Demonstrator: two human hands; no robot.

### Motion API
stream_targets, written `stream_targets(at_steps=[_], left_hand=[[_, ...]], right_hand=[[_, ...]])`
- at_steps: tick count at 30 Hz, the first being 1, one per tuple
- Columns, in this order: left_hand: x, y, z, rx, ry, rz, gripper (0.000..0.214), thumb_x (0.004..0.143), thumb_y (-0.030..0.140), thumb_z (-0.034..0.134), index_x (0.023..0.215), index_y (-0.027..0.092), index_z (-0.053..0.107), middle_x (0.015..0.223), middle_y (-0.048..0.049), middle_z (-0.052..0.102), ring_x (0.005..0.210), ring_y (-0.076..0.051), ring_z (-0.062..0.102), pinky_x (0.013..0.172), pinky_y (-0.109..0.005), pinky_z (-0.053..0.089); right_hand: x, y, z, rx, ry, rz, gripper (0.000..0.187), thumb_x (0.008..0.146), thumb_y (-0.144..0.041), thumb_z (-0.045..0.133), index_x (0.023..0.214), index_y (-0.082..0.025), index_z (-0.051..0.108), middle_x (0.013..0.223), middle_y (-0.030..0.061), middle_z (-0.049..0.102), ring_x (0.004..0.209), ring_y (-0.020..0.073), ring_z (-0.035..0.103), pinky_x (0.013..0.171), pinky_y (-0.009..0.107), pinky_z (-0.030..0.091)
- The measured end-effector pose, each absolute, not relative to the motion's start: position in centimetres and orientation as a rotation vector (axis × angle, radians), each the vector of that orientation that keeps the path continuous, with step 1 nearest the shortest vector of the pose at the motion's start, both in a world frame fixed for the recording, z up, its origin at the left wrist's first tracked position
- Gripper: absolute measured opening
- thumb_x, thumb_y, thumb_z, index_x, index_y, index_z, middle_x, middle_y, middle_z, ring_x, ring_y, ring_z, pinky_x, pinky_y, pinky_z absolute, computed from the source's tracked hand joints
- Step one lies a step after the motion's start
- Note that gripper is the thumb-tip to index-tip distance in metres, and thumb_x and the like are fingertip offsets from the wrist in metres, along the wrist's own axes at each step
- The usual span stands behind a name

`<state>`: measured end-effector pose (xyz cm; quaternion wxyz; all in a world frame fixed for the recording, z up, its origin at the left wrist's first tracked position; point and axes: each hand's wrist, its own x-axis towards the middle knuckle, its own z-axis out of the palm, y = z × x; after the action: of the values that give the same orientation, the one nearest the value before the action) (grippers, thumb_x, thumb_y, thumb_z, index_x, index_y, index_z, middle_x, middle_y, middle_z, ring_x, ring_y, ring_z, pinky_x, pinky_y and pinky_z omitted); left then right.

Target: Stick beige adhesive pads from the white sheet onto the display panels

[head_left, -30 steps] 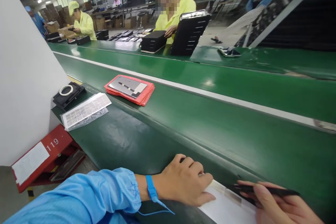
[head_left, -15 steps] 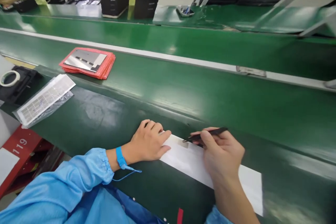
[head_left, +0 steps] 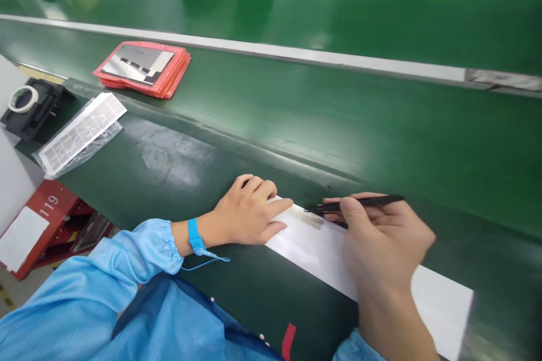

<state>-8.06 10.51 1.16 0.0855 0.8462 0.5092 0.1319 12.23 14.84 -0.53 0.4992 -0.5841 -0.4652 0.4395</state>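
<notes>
Lying on the near green worktop (head_left: 169,186), the white sheet (head_left: 315,251) is touched at its left end by the left hand (head_left: 249,213), thumb and forefinger apart. The right hand (head_left: 383,240) clamps black tweezers (head_left: 375,202) near a grey strip (head_left: 312,221); a red-wrapped stack (head_left: 141,67) lies far left.

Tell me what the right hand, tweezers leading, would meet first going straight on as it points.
Likely the white sheet, at the grey patch by the tips of the black tweezers in the right hand; whether they touch it is unclear. Past that, the left hand is roughly in line.
</notes>
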Motion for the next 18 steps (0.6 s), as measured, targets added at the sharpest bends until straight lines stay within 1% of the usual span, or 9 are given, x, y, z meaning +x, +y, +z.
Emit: stream_targets(at_steps=[9, 18], left_hand=[[-8.00, 10.61, 1.12, 2.524, 1.516, 0.358, 0.037, 0.101, 0.044, 0.053, 0.128, 0.022, 0.065, 0.113, -0.0086, 0.054, 0.105, -0.024, 0.049, 0.108, -0.044, 0.033], [-7.94, 10.57, 1.33, 2.520, 1.518, 0.370, 0.037, 0.100, 0.044, 0.055, 0.127, 0.021, 0.066, 0.112, -0.0081, 0.054, 0.104, -0.024, 0.049, 0.107, -0.044, 0.033]], right_hand=[[11.94, 15.09, -0.09, -1.472, -1.135, 1.040, 0.046, 0.070, -0.048, 0.081, 0.090, -0.012, 0.061, 0.089, 0.0164, 0.068, 0.066, 0.0206, 0.067, 0.057, 0.022, 0.056], [12.70, 15.01, -0.80, -1.485, -1.149, 1.065, 0.044, 0.072, -0.046, 0.082, 0.092, -0.012, 0.064, 0.090, 0.0162, 0.068, 0.069, 0.0207, 0.068, 0.059, 0.020, 0.057]])
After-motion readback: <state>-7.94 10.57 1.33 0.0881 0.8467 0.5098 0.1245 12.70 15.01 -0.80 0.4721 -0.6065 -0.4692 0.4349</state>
